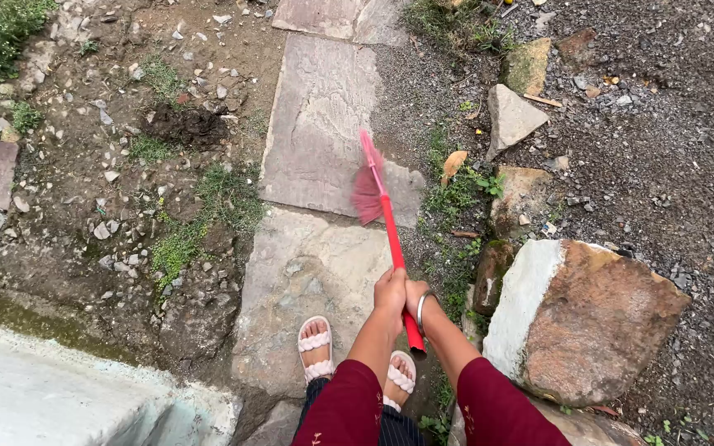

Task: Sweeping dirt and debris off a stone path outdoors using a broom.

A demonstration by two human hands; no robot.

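Broom (383,216) with a red handle and a pink-red bristle head, held near its lower handle end; the head is blurred and lies over the joint between two flat paving slabs, the handle running down and slightly right toward the hands. No containers are in view. Left portion of the scene: a pale concrete ledge (51,388) along the lower left edge, green plants at the upper left corner, then bare soil (117,132) scattered with small stones and grass tufts. Centre: a path of grey-brown stone slabs (316,124), with both feet in white sandals (316,345) standing on the nearest slab. Left hand (390,291): closed around the red handle, fingers wrapped fully. Right hand (414,294): mostly hidden behind the left hand, set against the same part of the handle just beside it; a metal bangle (421,312) sits on the wrist, and how far the fingers are curled cannot be told. Both forearms emerge from dark red sleeves. Right portion: a strip of grass with a dry leaf (453,163), several angular rocks, a large brown and white boulder (588,318) near the right arm, and dark gravel (671,157) beyond.
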